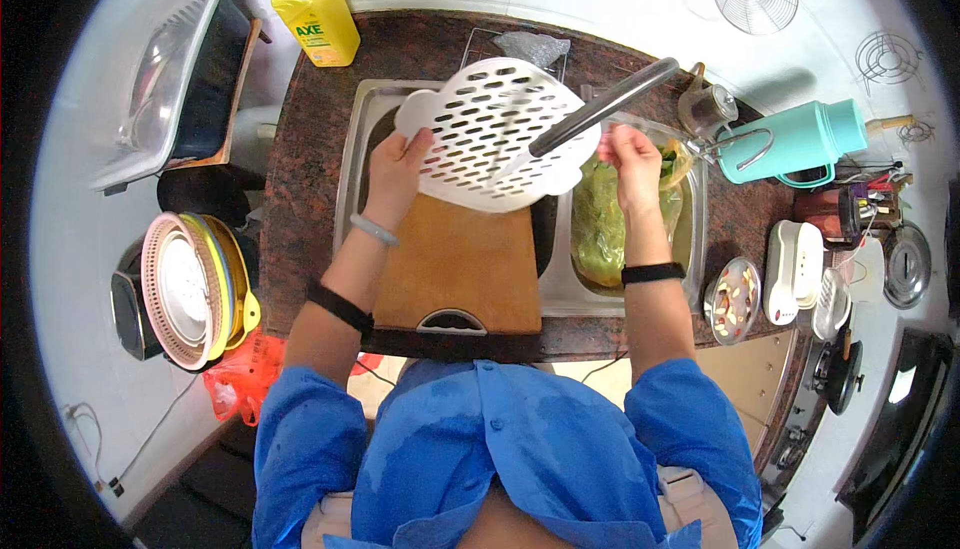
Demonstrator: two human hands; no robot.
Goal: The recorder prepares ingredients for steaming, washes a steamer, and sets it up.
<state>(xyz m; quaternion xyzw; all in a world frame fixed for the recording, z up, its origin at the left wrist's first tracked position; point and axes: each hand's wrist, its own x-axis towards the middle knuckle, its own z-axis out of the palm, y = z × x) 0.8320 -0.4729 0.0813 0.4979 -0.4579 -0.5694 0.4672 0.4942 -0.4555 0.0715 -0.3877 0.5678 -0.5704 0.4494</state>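
Note:
A white slotted plastic drainer board is tilted under the faucet spout, over the left sink basin. My left hand grips its left edge, thumb on top. Beside its right edge is my right hand, fingers curled; whether they hold the edge cannot be told. A wooden cutting board lies across the front of the left basin. In the right basin sits a clear plastic bag of leafy greens, below my right hand.
On the counter stand a yellow soap bottle, a turquoise thermos jug, a glass jar and a bowl of sliced pieces. Stacked colanders stand at left. A wire rack lies behind the sink.

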